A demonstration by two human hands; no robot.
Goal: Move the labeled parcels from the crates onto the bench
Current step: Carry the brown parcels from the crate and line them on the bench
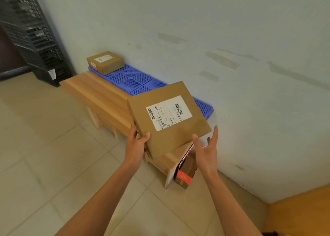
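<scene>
Forearms rise from bottom centre. Left hand (pixel 136 143) grips the near-left corner of the flat labeled parcel (pixel 168 119), thumb on top. Right hand (pixel 207 146) sits just beside its near-right edge, fingers straight and spread, clamping nothing. Parcel tilts above the near end of the bench (pixel 100 94). Upper left: black crates (pixel 34 34), then a smaller parcel (pixel 105 62) resting on the blue mat (pixel 132 78). Step: placing. Next, probably lower it flat onto the mat.

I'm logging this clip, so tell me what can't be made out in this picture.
- Large parcel label text: too small, head view.
- Its underside and whether it touches the bench: hidden by the parcel.
- Black crates contents: dark, cut off at the left edge.
- Right hand contact with the parcel: unclear.
</scene>
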